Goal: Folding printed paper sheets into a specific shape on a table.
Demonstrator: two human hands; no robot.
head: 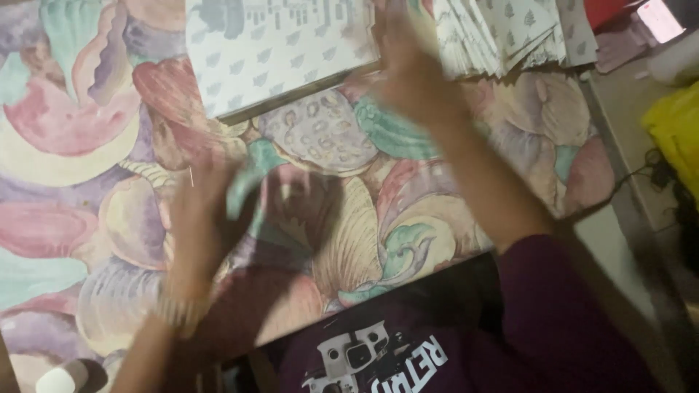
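My left hand (pixel 204 211) hovers blurred over the pastel fruit-patterned tablecloth (pixel 80 138), fingers spread, nothing in it. My right hand (pixel 411 69) reaches to the far side of the table, its fingers between a flat stack of white leaf-printed paper sheets (pixel 269 47) and a fanned pile of folded white printed papers (pixel 502 29). Blur hides whether it grips any paper. A beaded bracelet sits on my left wrist (pixel 178 309).
A small white round object (pixel 62 378) lies at the near left corner. Right of the table edge are a yellow object (pixel 677 127), a dark cable (pixel 655 171) and a lit phone screen (pixel 659 18).
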